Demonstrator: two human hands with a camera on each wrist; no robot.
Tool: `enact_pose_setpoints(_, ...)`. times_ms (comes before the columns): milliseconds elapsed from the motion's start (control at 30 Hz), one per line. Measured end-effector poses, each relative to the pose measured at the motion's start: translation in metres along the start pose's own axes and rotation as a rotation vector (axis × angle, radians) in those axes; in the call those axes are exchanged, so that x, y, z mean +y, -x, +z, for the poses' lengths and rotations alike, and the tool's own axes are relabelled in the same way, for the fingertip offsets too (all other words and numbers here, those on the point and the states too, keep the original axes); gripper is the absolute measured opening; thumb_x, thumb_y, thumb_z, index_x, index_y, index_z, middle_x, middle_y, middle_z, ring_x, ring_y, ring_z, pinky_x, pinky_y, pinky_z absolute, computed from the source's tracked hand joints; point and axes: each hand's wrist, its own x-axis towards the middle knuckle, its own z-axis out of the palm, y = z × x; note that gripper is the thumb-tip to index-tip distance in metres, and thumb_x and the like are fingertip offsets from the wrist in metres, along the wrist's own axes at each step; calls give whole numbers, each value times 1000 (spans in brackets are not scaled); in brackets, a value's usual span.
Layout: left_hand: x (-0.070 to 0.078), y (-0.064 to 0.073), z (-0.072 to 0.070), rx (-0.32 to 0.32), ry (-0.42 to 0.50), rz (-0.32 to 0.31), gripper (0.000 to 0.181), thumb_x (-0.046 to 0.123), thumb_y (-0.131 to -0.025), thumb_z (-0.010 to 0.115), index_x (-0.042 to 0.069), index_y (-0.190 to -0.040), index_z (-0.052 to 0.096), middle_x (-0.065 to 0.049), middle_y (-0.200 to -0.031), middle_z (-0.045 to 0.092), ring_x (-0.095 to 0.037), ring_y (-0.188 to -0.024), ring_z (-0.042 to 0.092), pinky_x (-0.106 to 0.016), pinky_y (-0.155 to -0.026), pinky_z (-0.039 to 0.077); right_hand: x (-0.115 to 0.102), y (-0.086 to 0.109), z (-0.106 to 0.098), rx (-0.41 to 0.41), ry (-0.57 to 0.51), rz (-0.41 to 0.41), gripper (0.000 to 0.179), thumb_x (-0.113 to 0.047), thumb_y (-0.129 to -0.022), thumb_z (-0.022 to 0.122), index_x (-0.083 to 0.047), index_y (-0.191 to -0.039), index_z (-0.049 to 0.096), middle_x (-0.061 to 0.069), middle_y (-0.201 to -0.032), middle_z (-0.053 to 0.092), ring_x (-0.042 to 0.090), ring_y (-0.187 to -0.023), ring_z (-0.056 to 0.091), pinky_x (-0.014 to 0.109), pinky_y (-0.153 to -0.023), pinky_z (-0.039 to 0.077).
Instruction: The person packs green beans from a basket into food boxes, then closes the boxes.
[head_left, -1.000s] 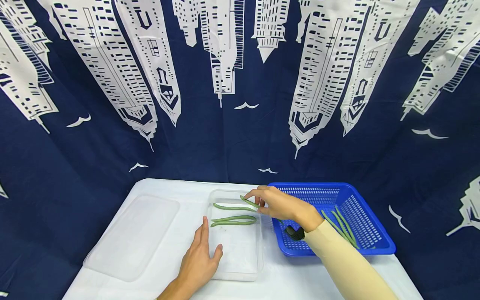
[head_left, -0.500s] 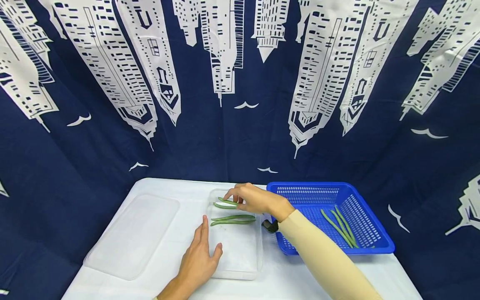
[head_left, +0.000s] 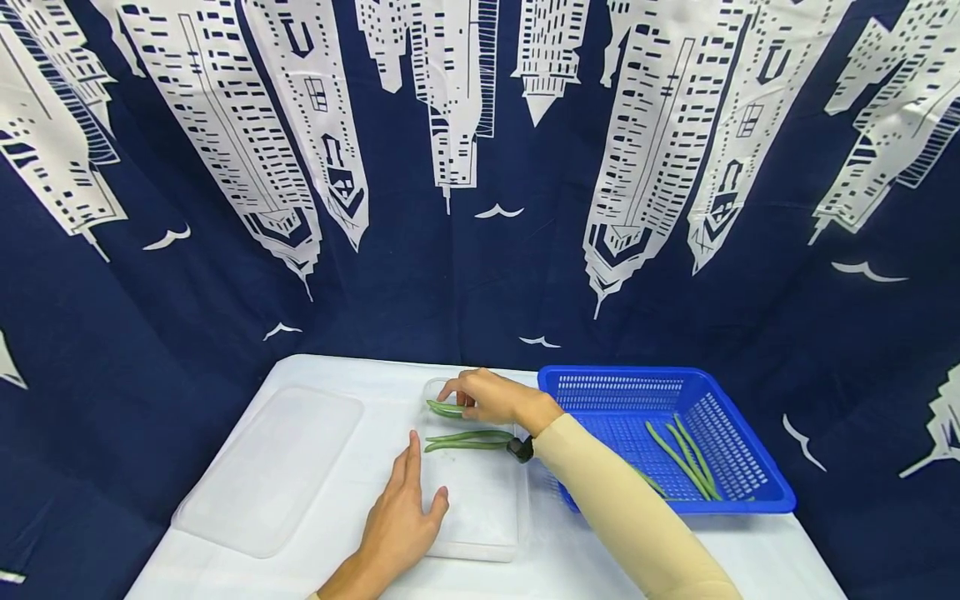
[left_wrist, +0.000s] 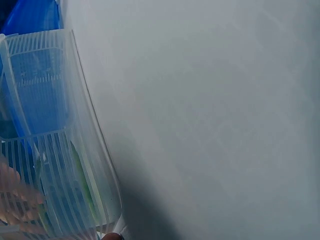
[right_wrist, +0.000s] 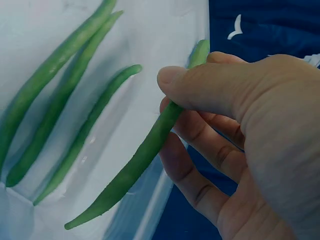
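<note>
Between thumb and fingers, my right hand (head_left: 491,397) pinches a green bean (right_wrist: 135,165) over the far end of a clear plastic container (head_left: 472,551). Another bean (right_wrist: 87,130) lies just beside the held one. A pair of beans (head_left: 468,436) lies close together nearer the container's middle. My left hand (head_left: 401,517) rests along the container's left side, fingers straight and thumb over its edge. In the left wrist view, the container wall (left_wrist: 82,115) fills the left, with beans and right-hand fingers showing through it.
At the right stands a blue perforated basket (head_left: 776,492) with several green beans (head_left: 693,458) inside. A translucent flat lid (head_left: 270,471) lies on the white table (head_left: 390,383) at the left. A dark blue patterned cloth (head_left: 405,292) hangs behind.
My right hand has moved left with the bean, from the container's right side to its far end, and lower beside the bean there. The left hand stays in place.
</note>
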Motion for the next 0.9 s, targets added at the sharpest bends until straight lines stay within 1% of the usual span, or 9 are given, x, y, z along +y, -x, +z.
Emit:
enact_pose_setpoints(200,3,1,0,5,-3,5,98,27,-109,77,1,-185,21,-26,-180,47,-53,-143,71,-69,-100,66,10,-4,10,-17,5,25,50,6,-102,82,-16,-147,79,7,-115,80,16,-102,78,28,-97,65)
enact_pose_setpoints(367,4,1,-1,3,-7,4,97,27,-109,78,0,-185,22,-28,-179,47,-54,-143,71,-69,-101,66,13,-4,15,-17,-6,47,51,7,-102,79,-17,-148,79,8,-116,80,16,-102,78,27,-96,65)
enact_pose_setpoints(533,4,0,0,-1,0,10,98,27,-110,77,0,-185,21,-28,-180,46,-54,-143,70,-69,-100,67,13,-2,18,-22,4,102,52,-2,-103,86,-19,-152,76,10,-123,79,20,-109,76,35,-100,65)
enact_pose_setpoints(633,4,1,1,0,-1,12,98,27,-110,78,-1,-185,21,-29,-179,46,-54,-143,70,-69,-100,67,13,1,19,-30,14,121,55,-9,-103,90,-21,-154,75,10,-126,78,21,-113,75,37,-101,66)
enact_pose_setpoints(700,4,1,1,3,-7,11,98,27,-110,78,-1,-185,22,-29,-179,47,-54,-144,70,-69,-101,67,13,3,18,-25,16,117,55,-10,-103,90,-20,-155,74,11,-127,78,22,-113,76,38,-102,66)
enact_pose_setpoints(800,4,1,2,6,-14,5,98,27,-110,78,-1,-185,22,-28,-180,47,-53,-144,70,-69,-102,66,11,7,15,-13,-1,96,55,-10,-103,90,-15,-155,74,15,-129,79,25,-115,78,40,-102,67)
enact_pose_setpoints(900,4,0,2,8,-12,5,98,27,-110,78,0,-185,22,-27,-180,47,-53,-143,71,-69,-101,67,10,11,11,0,-22,80,53,-8,-104,89,-11,-154,73,18,-132,79,30,-118,79,42,-104,68)
